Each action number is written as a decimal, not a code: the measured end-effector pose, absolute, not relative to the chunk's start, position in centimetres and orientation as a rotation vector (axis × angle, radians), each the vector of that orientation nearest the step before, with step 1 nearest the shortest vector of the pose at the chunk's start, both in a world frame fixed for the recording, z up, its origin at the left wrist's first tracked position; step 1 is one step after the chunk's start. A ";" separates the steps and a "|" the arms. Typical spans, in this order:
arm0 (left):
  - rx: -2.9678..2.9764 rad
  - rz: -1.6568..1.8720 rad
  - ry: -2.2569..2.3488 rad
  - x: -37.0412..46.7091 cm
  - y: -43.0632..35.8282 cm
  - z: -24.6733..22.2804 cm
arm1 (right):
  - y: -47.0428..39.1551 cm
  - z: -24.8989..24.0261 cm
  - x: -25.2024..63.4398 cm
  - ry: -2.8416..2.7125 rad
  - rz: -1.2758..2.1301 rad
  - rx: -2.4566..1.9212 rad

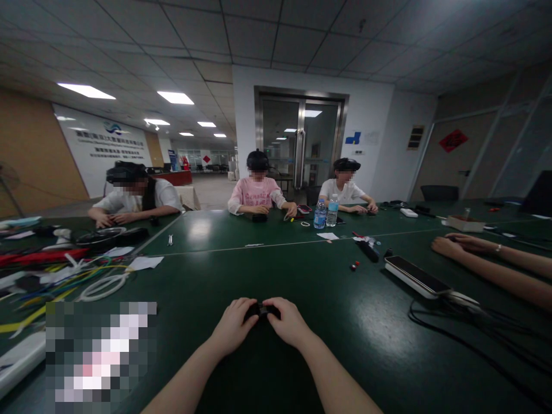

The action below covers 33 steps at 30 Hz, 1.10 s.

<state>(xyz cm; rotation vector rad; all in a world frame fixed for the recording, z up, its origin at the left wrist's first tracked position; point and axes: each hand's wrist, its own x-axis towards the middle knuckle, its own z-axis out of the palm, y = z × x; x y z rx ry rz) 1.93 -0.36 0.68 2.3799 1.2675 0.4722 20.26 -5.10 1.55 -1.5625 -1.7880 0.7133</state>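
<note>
A small black object (262, 310) with a greyish middle is held low over the dark green tabletop, right in front of me. My left hand (235, 326) grips its left end, fingers curled over the far side and the thumb nearer me. Its right end is held by my right hand (288, 325) in a matching grip. Both hands are closed and the fingers cover much of the object, so I cannot tell what kind it is.
Coiled cables (103, 286) and a paper slip (146, 263) lie at the left. To the right are a phone (417, 275) on a white block, black cords (466, 339) and a co-worker's hands (459, 244). Water bottles (319, 214) stand farther back, where several people sit.
</note>
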 end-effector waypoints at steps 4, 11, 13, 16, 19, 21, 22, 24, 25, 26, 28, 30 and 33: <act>2.379 0.478 1.266 2.0 -0.3 0.6 | -5.2 1.7 20.2 -1.782 0.734 -1.570; 2.384 0.480 1.258 1.8 -0.2 0.2 | -5.2 1.7 20.3 -1.778 0.738 -1.574; 2.394 0.490 1.251 1.8 -0.1 0.2 | -5.3 1.8 20.3 -1.783 0.735 -1.572; 2.391 0.488 1.258 1.8 -0.1 0.2 | -5.3 1.9 20.2 -1.797 0.718 -1.559; 2.399 0.485 1.260 2.0 -0.2 0.4 | -5.3 2.0 20.1 -1.819 0.682 -1.536; 2.404 0.485 1.258 2.0 -0.3 0.4 | -5.3 2.1 20.1 -1.828 0.665 -1.533; 2.404 0.485 1.258 2.0 -0.3 0.5 | -5.3 2.1 20.1 -1.828 0.664 -1.536; 2.398 0.483 1.258 2.0 -0.4 0.6 | -5.3 2.0 20.1 -1.825 0.674 -1.543; 2.394 0.481 1.258 2.0 -0.4 0.6 | -5.3 2.0 20.1 -1.823 0.681 -1.546; 2.390 0.480 1.259 2.0 -0.4 0.6 | -5.3 2.1 20.1 -1.822 0.691 -1.549; 2.386 0.482 1.260 2.0 -0.3 0.5 | -5.3 2.1 20.2 -1.817 0.715 -1.553; 2.390 0.492 1.255 1.9 -0.2 0.4 | -5.4 2.2 20.2 -1.813 0.730 -1.558; 2.402 0.503 1.252 1.9 -0.1 0.2 | -5.5 2.4 20.2 -1.810 0.730 -1.552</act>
